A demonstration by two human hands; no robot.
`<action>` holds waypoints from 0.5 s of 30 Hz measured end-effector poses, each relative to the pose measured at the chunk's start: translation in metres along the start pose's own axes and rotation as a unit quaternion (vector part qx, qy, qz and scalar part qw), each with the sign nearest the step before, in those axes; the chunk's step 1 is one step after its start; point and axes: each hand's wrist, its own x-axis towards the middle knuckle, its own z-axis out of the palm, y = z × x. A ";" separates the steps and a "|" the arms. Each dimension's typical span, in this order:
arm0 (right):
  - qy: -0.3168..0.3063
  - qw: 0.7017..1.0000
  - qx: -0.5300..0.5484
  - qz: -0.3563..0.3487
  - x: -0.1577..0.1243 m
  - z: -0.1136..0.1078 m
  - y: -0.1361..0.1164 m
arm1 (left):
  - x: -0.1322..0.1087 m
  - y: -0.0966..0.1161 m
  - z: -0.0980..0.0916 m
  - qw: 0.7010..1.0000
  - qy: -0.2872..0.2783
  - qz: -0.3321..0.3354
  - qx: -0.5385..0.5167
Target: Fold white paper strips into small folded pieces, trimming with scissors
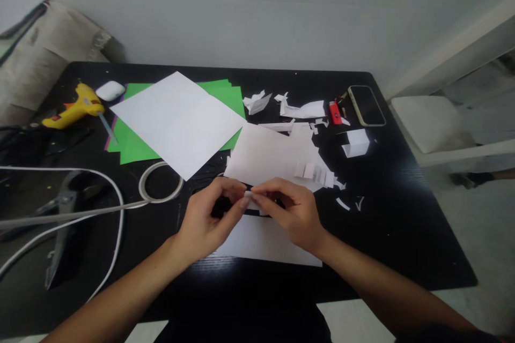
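Note:
Between the fingertips of both hands is a small piece of white paper (248, 194). My left hand (213, 211) pinches its left side, and my right hand (292, 211) pinches the right side. The fingers partly hide the piece, so its full shape cannot be made out. Under my hands lies a white sheet (265, 238) near the front of the table. Just beyond them is a larger cut white sheet (265, 153), with small folded paper pieces (309, 171) on its right part.
A black table (402, 236) carries green sheets (134, 147) under a white square sheet (177, 118). At left are a yellow glue gun (82, 107), a white cable (120, 206) and a white case (110, 90). Paper scraps (301, 109), a red lighter (335, 113) and a phone (367, 105) lie at back right.

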 end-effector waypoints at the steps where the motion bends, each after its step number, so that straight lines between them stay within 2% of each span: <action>1: 0.006 1.000 0.009 0.011 0.000 0.000 0.000 | -0.001 -0.001 0.000 1.000 0.002 0.000 -0.004; 10: 0.025 0.998 0.038 0.034 0.000 0.001 0.004 | 0.004 0.003 0.000 0.999 0.011 0.045 0.007; 15: 0.022 0.999 0.043 0.006 0.000 0.002 0.007 | 0.004 0.002 -0.001 0.998 0.017 0.063 -0.003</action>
